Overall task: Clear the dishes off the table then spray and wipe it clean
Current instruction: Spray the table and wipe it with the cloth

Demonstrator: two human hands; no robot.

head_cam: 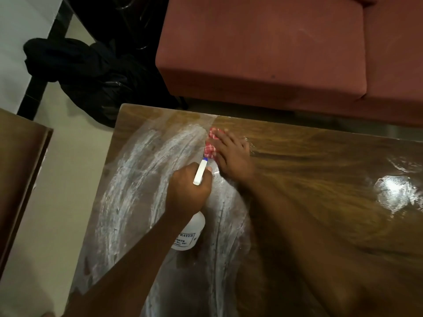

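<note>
The wooden table carries white, foamy wipe streaks across its left half. My left hand grips a white spray bottle by the neck, its nozzle pointing toward the far edge. Just beyond it, my right hand presses flat on a red-and-white checked cloth lying on the tabletop near the far edge. No dishes show on the table.
A reddish-brown sofa stands beyond the table's far edge. A black bag or garment lies on the pale floor at the far left corner. Another wooden furniture piece sits to the left. Wet glare shines at the table's right.
</note>
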